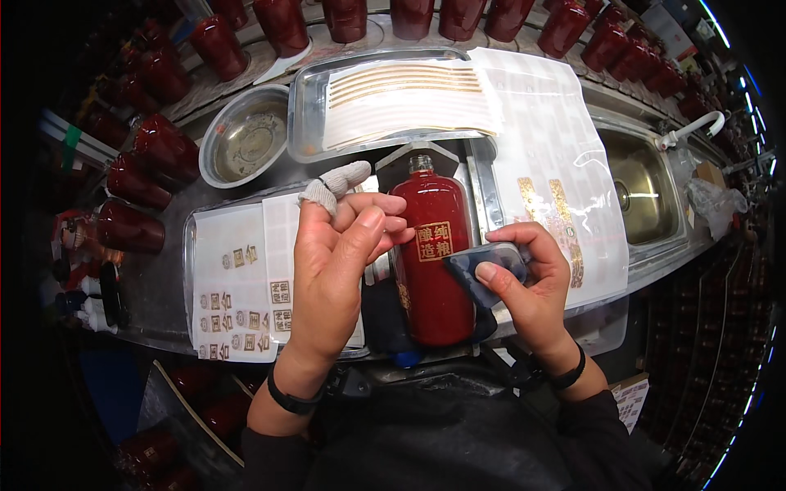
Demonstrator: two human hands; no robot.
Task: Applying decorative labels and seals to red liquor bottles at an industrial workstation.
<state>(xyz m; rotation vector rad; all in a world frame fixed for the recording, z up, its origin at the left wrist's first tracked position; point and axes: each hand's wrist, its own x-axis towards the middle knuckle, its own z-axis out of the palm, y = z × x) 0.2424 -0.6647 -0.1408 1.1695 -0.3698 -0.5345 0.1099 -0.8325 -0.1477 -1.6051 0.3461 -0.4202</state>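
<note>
A dark red glazed bottle (pixel 431 262) lies in a holder in front of me, neck pointing away, with a square gold label on its side. My left hand (pixel 340 262) rests against the bottle's left side, its forefinger wrapped in white cloth tape. My right hand (pixel 532 282) grips a small translucent blue-grey scraper (pixel 485 268) and presses it on the bottle just right of the gold label.
A metal tray (pixel 196 237) at the left holds sheets of small gold labels. Another tray (pixel 307 98) behind holds long gold strips. A steel bowl (pixel 246 139), a sink (pixel 647 184) at the right, and rows of red bottles (pixel 282 24) surround the bench.
</note>
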